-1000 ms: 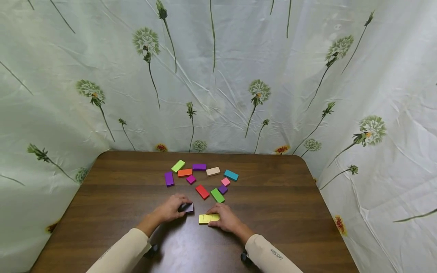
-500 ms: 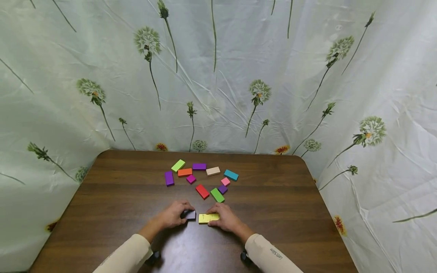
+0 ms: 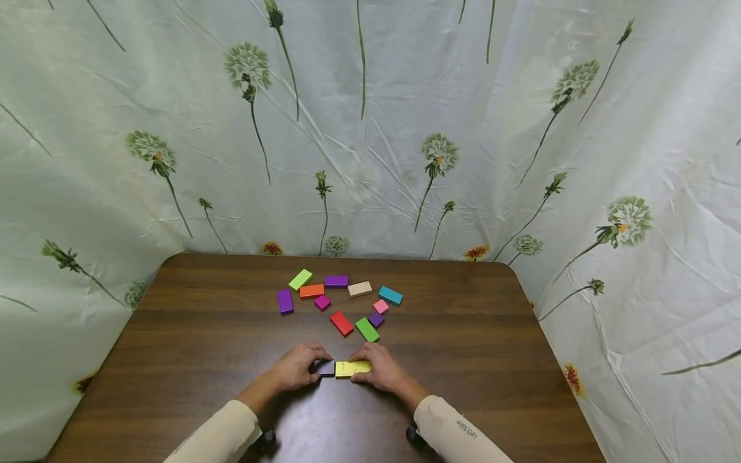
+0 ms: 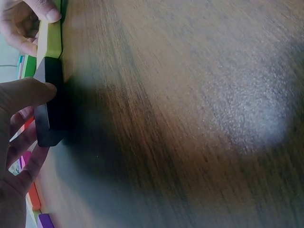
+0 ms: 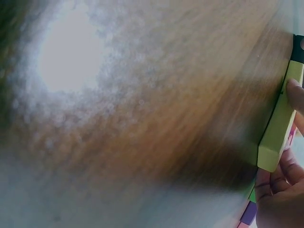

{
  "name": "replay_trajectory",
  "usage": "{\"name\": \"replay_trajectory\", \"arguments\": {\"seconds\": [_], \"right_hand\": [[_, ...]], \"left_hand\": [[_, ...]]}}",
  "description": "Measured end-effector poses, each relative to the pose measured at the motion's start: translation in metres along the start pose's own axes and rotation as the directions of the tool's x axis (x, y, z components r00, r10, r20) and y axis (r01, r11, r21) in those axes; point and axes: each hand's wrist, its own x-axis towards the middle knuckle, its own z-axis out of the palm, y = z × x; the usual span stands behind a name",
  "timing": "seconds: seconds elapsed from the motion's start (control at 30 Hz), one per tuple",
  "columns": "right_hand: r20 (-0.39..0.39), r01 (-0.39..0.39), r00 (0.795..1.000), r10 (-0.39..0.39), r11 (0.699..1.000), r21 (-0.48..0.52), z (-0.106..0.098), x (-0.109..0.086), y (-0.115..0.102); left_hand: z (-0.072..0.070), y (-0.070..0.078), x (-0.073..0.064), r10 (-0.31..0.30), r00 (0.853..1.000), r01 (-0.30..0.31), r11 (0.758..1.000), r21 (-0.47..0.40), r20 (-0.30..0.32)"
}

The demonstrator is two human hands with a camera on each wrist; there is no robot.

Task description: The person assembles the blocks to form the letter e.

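Table [image 3: 492, 360] stretches wide left and right, side edges well off; red block [image 3: 341, 323] and green block [image 3: 367, 330] lie near, ahead; my left hand [image 3: 296, 366] pinches black block [image 4: 53, 118], my right hand [image 3: 381, 368] pinches yellow block [image 5: 279, 123], thumbs on near side; held pair low at table, between hands, end to end, touching

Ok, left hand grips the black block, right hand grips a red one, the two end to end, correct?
Not red: the right hand grips a yellow block, as the head view shows. The left hand does grip the black block, end to end with it.
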Motion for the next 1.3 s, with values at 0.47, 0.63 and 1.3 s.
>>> {"name": "replay_trajectory", "arguments": {"seconds": [0.47, 0.63, 1.3], "right_hand": [[-0.019, -0.003, 1.0, 0.003, 1.0, -0.01, 0.0019, -0.0011, 0.0001], [-0.027, 0.007, 1.0, -0.007, 1.0, -0.015, 0.0027, -0.001, 0.0007], [-0.023, -0.009, 1.0, 0.009, 1.0, 0.011, 0.0006, -0.0019, -0.0012]], "left_hand": [[-0.0011, 0.0039, 0.0001, -0.017, 0.999, 0.018, 0.999, -0.027, 0.031], [0.0, 0.0045, -0.0008, -0.026, 0.999, 0.027, 1.0, -0.016, 0.028], [0.0013, 0.0028, 0.0022, -0.142, 0.988, 0.148, 0.982, -0.12, 0.057]]}}
